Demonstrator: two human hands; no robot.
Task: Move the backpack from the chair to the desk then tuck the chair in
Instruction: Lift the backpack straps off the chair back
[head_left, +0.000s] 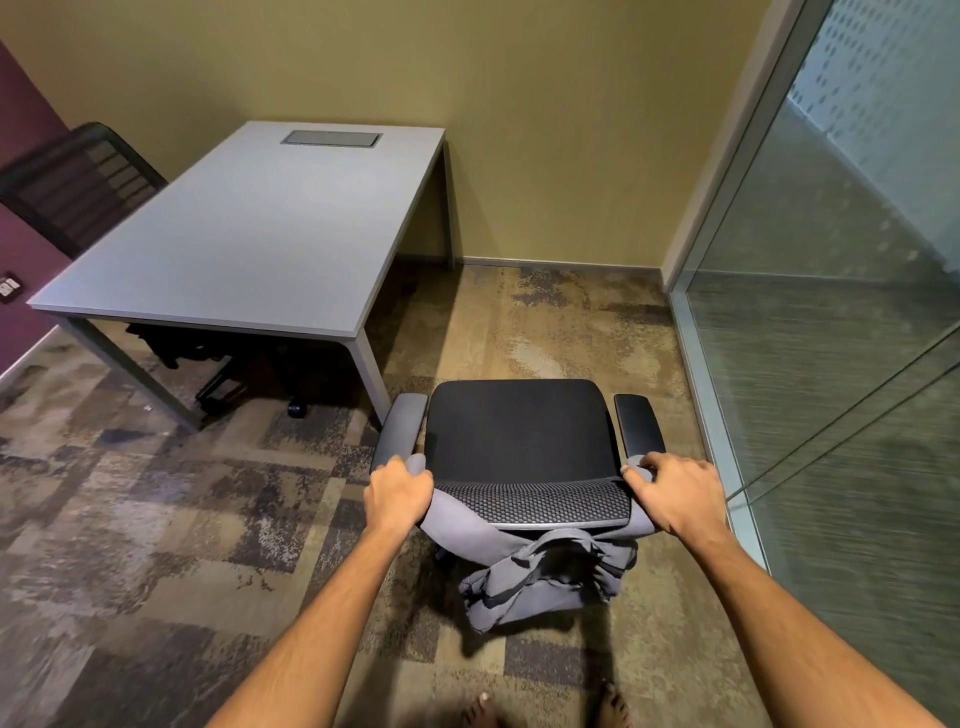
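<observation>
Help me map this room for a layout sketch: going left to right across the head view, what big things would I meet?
Black mesh chair by the purple wall → grey desk → black office chair draped with grey fabric → glass partition.

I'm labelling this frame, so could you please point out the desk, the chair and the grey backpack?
desk (249, 234), head view: bare middle of the grey top.
chair (519, 426), head view: middle of the black seat.
grey backpack (545, 582), head view: fabric hanging behind the backrest.
</observation>
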